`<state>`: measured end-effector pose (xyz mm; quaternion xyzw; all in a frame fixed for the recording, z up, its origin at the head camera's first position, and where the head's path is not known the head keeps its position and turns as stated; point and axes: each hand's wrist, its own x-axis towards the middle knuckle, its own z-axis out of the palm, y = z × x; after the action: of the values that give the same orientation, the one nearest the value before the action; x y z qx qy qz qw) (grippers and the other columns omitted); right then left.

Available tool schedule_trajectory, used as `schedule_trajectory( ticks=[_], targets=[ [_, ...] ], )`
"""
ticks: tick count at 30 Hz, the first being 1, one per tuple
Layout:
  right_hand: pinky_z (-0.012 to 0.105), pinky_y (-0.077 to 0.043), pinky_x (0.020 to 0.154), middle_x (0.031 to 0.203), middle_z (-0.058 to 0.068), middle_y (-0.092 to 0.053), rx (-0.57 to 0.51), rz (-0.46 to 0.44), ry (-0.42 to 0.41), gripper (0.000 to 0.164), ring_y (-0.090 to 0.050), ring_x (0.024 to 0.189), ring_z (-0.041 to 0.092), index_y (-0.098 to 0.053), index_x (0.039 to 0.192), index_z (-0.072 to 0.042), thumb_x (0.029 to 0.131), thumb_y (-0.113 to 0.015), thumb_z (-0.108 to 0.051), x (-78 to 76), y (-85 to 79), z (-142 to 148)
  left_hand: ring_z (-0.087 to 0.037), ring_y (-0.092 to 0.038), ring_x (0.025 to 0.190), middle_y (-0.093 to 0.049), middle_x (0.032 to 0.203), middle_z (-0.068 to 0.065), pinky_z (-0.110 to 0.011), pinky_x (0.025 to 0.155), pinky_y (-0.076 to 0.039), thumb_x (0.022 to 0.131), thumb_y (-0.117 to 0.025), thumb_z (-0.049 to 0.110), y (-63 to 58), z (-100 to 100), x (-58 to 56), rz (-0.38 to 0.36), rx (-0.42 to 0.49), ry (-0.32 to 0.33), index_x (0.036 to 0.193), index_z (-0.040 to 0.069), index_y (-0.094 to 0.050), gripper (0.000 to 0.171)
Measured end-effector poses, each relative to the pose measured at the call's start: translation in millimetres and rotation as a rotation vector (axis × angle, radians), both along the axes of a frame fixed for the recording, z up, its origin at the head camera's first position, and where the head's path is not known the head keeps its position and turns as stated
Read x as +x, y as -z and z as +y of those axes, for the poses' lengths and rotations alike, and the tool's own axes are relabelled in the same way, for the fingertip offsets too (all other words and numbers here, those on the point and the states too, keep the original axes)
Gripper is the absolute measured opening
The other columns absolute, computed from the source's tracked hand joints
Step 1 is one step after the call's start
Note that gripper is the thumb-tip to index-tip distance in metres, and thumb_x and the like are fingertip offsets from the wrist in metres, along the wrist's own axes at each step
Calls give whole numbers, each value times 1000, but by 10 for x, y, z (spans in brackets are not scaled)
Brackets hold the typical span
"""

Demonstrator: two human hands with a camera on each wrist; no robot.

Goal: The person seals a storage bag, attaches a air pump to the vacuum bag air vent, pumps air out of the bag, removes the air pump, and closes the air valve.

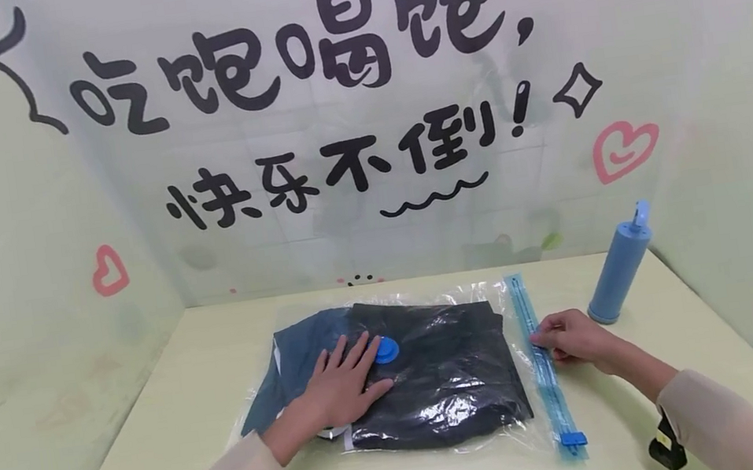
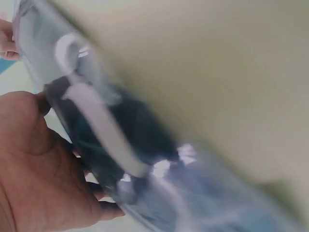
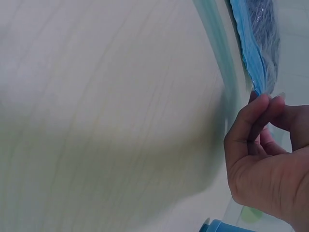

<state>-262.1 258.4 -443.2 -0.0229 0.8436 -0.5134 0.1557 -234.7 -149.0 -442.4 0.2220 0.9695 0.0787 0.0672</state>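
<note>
A clear plastic vacuum storage bag (image 1: pixel 456 407) lies flat on the table with folded dark clothes (image 1: pixel 433 339) inside. My left hand (image 1: pixel 340 391) rests on top of it, fingers spread, beside the round blue valve (image 1: pixel 386 350). At the bag's right end, my right hand (image 1: pixel 576 337) pinches the blue zip strip (image 1: pixel 548 387) between thumb and fingers. In the right wrist view the fingertips grip the strip's edge (image 3: pixel 251 53). A blue zip slider (image 1: pixel 573 439) sits at the strip's near end. Inside the bag, the left wrist view shows a blurred pale band (image 2: pixel 101 121).
A blue hand pump (image 1: pixel 620 270) stands upright on the table (image 1: pixel 179 420), beyond the right hand. Pale walls enclose the table's back and sides; large black lettering (image 1: pixel 350 32) covers the back wall.
</note>
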Motion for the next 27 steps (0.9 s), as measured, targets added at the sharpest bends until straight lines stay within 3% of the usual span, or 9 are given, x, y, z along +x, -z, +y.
schedule_trajectory(
  ticks=[9,19,27],
  targets=[
    [25,-43,53,66,2,-53,94,36,-23,17,-51,58,16,-60,86,0,98,-69,-9,3,9,77,-40,-2,151,-12,168,-9,-64,115,-7,106,-38,59,12,7,68,16,-23,-22,163,11,-19,77],
    [28,-43,50,61,1,-50,182,143,-50,20,-48,54,14,-60,78,0,97,-66,-2,-127,-38,5,-37,4,152,-3,169,-2,-65,115,-3,104,-32,65,189,17,61,21,-18,-92,164,16,-12,80],
    [27,-47,50,62,2,-52,213,116,-46,20,-49,55,14,-61,78,0,98,-65,-2,-215,-18,-34,-37,-1,152,-6,169,-1,-65,115,-6,102,-32,68,218,40,38,56,-20,-119,165,18,-14,82]
  ],
)
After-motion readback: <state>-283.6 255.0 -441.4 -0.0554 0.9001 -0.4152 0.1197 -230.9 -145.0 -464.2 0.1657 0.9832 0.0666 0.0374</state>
